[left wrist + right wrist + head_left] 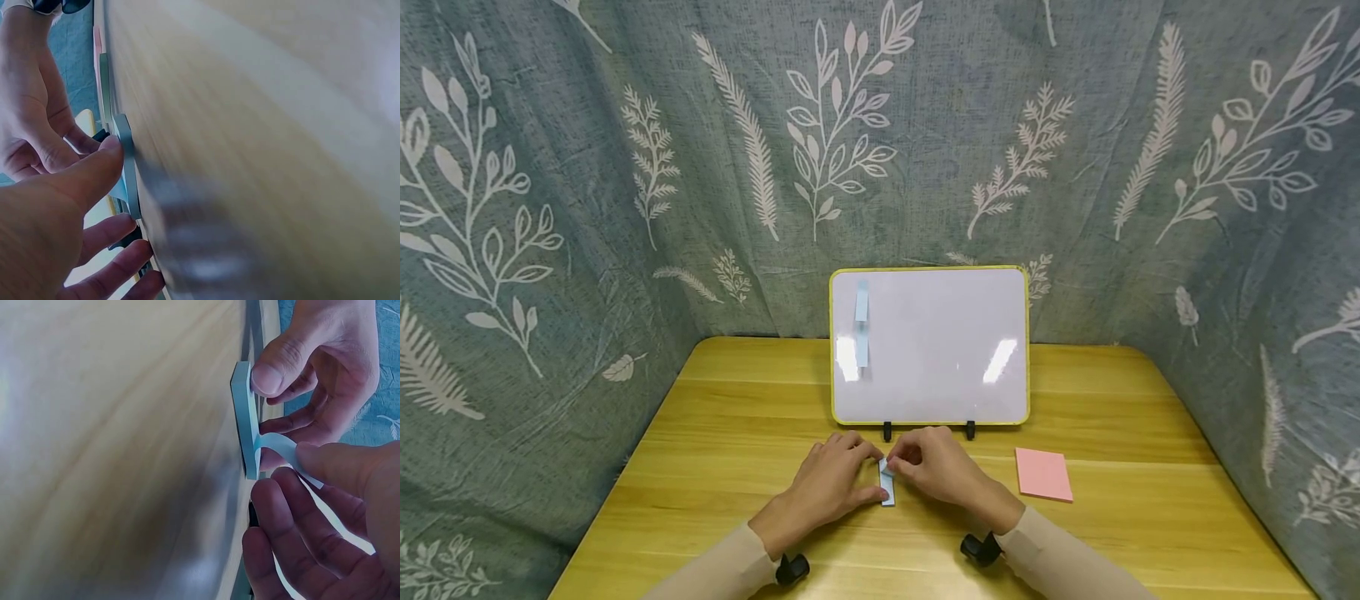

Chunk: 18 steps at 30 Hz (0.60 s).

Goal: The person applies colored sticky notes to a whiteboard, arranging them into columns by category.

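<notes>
Your left hand grips the narrow blue sticky-note pad on the table, near side of the whiteboard; your right hand pinches its curled top sheet, likely light, limp, creasable: best held by the free end.

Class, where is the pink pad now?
In the head view, the pink pad lies on the table, right of the right hand, below the lower right corner of the whiteboard.
</notes>
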### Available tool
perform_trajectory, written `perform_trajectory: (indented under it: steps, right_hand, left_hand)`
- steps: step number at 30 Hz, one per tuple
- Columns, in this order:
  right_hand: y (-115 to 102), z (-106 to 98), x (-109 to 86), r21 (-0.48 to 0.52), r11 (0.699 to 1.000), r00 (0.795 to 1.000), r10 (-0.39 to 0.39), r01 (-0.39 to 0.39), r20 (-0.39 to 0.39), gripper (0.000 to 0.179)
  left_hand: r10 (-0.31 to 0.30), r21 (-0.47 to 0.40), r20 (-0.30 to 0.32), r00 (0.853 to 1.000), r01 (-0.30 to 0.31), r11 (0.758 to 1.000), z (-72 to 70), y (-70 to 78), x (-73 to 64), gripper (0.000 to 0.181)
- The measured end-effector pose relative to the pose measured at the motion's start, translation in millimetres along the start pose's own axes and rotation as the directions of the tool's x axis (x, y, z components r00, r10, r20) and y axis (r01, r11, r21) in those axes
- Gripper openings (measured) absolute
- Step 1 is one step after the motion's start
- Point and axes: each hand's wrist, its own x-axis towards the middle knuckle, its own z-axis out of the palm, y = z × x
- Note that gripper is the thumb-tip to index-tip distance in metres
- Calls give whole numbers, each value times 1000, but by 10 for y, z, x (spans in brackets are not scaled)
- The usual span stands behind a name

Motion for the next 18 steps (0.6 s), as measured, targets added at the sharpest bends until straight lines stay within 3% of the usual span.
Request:
perform_trajectory:
  steps: [18]
  right_hand:
    - [44,-48,9,-56,997,997,48,-52,-66,9]
  left_hand:
    - [-17,10,7,1000,17,1000,13,-9,17,51]
